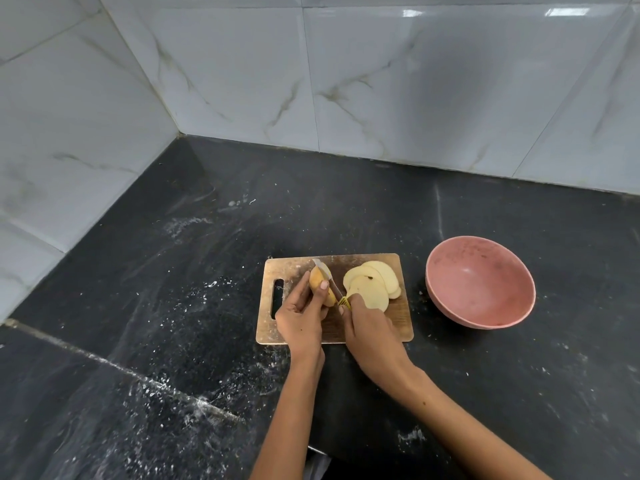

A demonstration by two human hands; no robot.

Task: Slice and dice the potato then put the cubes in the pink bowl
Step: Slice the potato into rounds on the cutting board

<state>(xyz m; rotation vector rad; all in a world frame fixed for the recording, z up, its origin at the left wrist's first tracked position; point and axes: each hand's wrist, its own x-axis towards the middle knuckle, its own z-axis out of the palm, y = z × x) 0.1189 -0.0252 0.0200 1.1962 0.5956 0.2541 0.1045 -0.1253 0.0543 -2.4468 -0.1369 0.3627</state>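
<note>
Left hand (pixel 303 315) grips potato (pixel 320 284) remnant on cutting board (pixel 398 323); right hand (pixel 370 332) grips knife (pixel 329 277) handle, blade on potato. Slices (pixel 372 284) beyond right hand; pink bowl (pixel 479 282) further right, empty. Advice: tuck left fingertips back, cut straight down, even thickness.

Counter (pixel 173 271): black stone with grey veining, filling the corner and running toward the viewer.
Powder: white specks and smears scattered over the counter, thickest to the left and along the near part.
Seam (pixel 121 368): a pale joint line crossing the counter on a slant at the lower left.
Walls (pixel 381 81): glossy white marble-look tiles with faint brown veins, meeting in a corner at the back left.
</note>
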